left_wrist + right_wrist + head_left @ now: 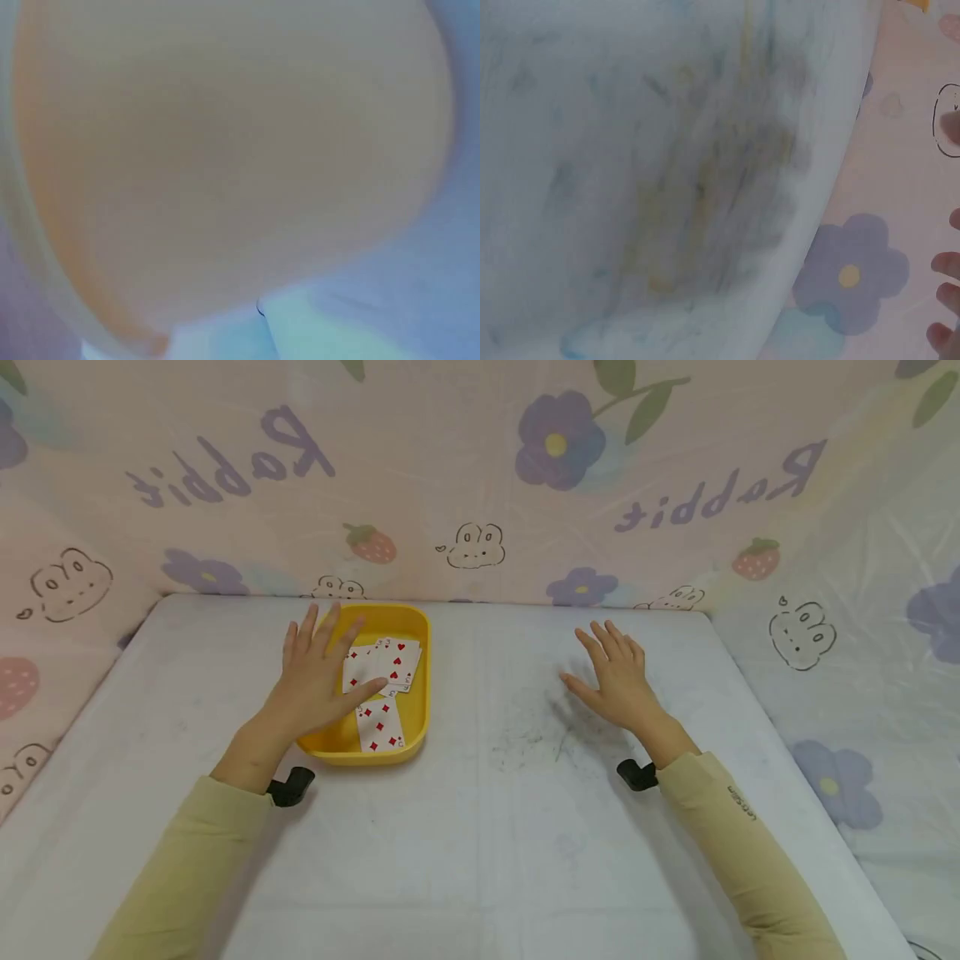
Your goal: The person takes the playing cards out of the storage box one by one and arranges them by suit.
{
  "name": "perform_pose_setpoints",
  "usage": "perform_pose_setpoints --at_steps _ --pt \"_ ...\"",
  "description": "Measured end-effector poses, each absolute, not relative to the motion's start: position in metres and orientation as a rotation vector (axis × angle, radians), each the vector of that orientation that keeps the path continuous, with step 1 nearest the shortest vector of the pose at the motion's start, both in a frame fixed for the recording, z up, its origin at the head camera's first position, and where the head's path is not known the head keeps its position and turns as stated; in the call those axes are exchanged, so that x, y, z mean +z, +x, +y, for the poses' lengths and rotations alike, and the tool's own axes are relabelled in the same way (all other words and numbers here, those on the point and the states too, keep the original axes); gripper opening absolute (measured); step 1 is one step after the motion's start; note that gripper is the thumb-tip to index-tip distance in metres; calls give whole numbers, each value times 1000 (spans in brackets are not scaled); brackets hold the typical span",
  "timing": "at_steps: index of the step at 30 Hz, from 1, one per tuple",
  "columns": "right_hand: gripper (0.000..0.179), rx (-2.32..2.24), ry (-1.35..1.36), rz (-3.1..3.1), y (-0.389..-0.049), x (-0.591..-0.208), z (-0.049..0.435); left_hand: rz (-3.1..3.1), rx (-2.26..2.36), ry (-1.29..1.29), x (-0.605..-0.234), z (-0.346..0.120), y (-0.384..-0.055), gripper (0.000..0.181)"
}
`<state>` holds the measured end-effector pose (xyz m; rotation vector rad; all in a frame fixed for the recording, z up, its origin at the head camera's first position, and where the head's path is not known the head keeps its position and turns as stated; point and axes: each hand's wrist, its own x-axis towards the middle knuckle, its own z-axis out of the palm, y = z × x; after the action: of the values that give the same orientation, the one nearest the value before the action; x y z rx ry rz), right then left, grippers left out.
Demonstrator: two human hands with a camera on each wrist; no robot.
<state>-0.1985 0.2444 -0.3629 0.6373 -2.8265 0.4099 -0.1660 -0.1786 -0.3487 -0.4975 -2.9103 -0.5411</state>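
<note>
In the head view a yellow plastic tray (426, 693) stands left of the middle of the table. Several playing cards lie face up inside it, among them a five of diamonds (380, 727) and a heart card (401, 658). My left hand (311, 681) hovers over the tray's left side with fingers spread, hiding part of it, and holds nothing. My right hand (618, 685) is held over the table to the right, fingers extended and nothing in it. A blurred pale surface fills most of the left wrist view. Only fingertips (946, 264) show at the edge of the right wrist view.
The white tabletop (480, 843) has grey smudges (532, 743) near its middle. Behind it hangs a curtain (450, 460) printed with flowers, rabbits and strawberries. A small black wrist device (292, 787) sits at the left wrist, another (636, 774) at the right.
</note>
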Motion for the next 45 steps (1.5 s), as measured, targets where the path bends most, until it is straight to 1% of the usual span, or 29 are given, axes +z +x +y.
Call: perform_pose_setpoints --at_steps 4,7,11,16,21,25,30,34,41,45 --pt "58 479 705 -2681 -198 -364 240 -2849 -624 -483 -353 -189 -163 74" --pt "50 533 719 -2622 -198 -364 235 -2829 -712 -409 -357 -197 -161 61" --pt "45 601 703 -2638 -196 -362 231 -2810 -857 -279 -363 -207 -160 49" --pt "43 653 663 -2713 -192 -362 228 -2737 -1058 -196 -374 -218 -162 39" --pt "42 689 656 -2739 -190 -365 227 -2685 -1201 -96 -383 -223 -165 38" --pt "41 706 646 -2760 -189 -368 225 -2674 -1334 -28 -390 -224 -166 40" --pt "39 740 648 -2776 -190 -370 218 -2593 -1560 -7 -400 -227 -169 44" --pt "39 788 640 -2796 -190 -373 212 -2566 -1641 2 -403 -228 -168 45" --pt "39 939 657 -2817 -192 -374 201 -2557 -1752 205 -405 -226 -169 45" --pt "38 1041 669 -2811 -193 -369 188 -2532 -1816 266 -406 -225 -169 46"
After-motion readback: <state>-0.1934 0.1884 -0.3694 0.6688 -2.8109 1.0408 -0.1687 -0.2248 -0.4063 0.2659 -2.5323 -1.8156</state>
